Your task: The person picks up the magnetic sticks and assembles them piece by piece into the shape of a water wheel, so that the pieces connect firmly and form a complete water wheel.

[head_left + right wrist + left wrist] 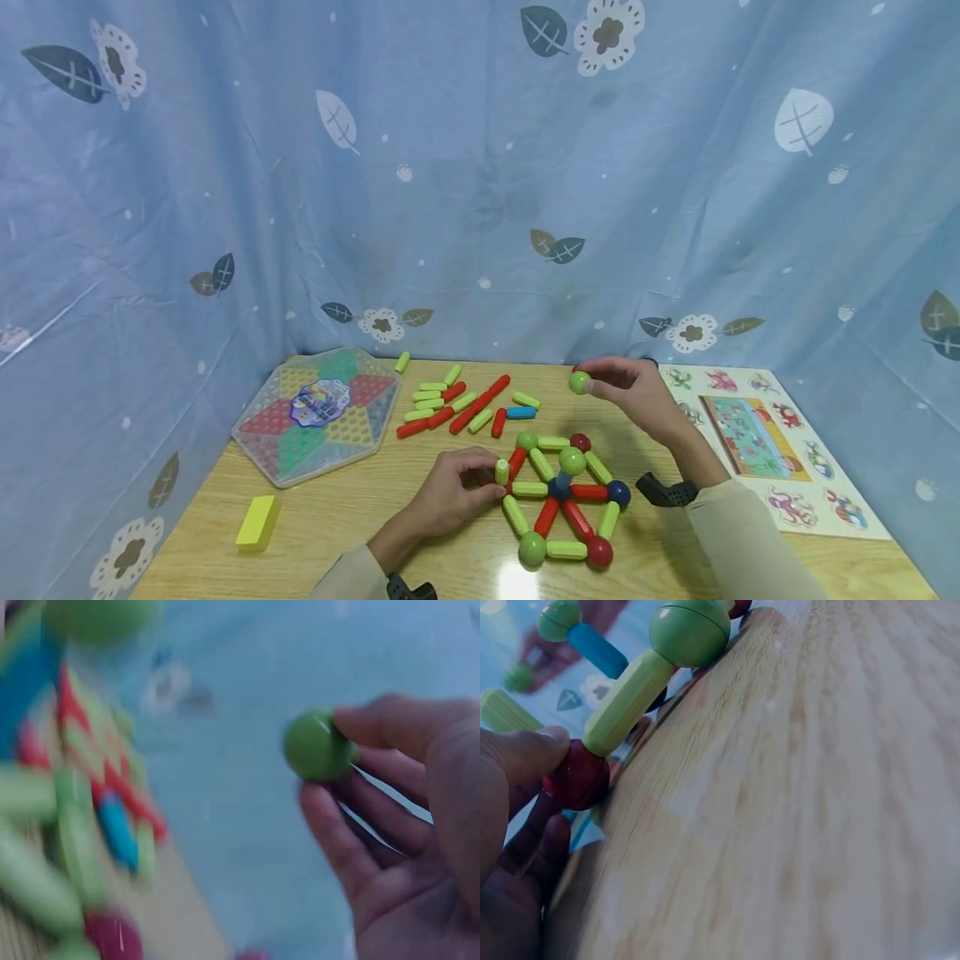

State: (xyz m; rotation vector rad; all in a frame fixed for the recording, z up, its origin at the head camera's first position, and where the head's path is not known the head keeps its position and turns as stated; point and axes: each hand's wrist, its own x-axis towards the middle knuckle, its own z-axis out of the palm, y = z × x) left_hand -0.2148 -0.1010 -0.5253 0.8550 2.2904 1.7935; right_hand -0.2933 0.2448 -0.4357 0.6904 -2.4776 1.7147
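A flat wheel of magnetic sticks and balls lies on the wooden table. My left hand pinches a short light green stick at the wheel's left corner. In the left wrist view, the thumb presses a dark red piece joined to a green stick and a green ball. My right hand is raised above the far side of the wheel and pinches a loose green ball at its fingertips. The right wrist view shows the same green ball, blurred.
Loose red, green and blue sticks lie behind the wheel. A hexagonal checkers board sits at the back left and a yellow block at the front left. A picture puzzle board lies at the right. Blue curtains surround the table.
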